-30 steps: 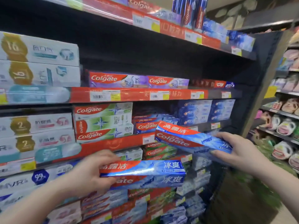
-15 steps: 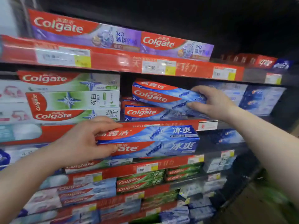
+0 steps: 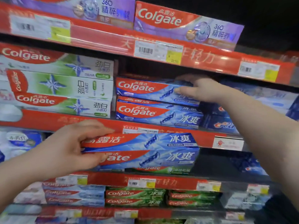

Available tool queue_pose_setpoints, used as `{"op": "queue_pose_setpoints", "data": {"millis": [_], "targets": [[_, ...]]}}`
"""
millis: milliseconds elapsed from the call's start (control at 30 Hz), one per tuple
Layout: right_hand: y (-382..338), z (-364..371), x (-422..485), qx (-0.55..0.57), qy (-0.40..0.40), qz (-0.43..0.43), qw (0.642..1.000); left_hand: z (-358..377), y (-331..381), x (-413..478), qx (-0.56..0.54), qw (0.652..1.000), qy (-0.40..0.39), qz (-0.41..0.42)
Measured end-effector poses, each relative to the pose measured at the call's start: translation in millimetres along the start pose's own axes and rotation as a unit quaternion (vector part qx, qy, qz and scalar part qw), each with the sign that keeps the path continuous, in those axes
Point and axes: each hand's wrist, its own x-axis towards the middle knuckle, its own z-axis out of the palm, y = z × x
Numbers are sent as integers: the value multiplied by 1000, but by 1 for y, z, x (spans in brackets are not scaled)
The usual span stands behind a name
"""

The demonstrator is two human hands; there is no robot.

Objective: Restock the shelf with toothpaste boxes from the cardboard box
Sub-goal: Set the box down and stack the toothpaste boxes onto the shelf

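My left hand grips the left end of a blue and red Colgate toothpaste box, held level in front of the shelf's red price rail. My right hand rests on the right end of another blue Colgate box, which lies on top of a matching box on the middle shelf. The thumb is over the box's top and the fingers lie across its front. The cardboard box is out of view.
Green and white Colgate boxes are stacked left of the blue ones. Crest boxes sit to the right. Purple Colgate boxes line the shelf above. Lower shelves hold green Colgate boxes and several others.
My right hand has set its blue box down flat onto the stack on the middle shelf. The view has moved closer to the shelf. My left hand keeps its box in place.
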Motion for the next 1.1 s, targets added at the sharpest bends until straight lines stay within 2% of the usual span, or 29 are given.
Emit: {"op": "queue_pose_setpoints", "data": {"millis": [133, 500, 767, 967, 1100], "targets": [[9, 8, 8, -5, -36, -12, 999, 3, -1, -2, 18, 1000, 12, 6], [24, 12, 14, -25, -13, 0, 1000, 1, 3, 7, -26, 1000, 6, -5], [27, 11, 17, -45, -39, 19, 998, -6, 3, 17, -55, 998, 7, -11], [17, 10, 9, -68, -13, 25, 997, -13, 5, 32, -60, 998, 17, -5], [2, -7, -19, -39, 74, 0, 996, -23, 10, 44, -23, 999, 32, 8]]}}
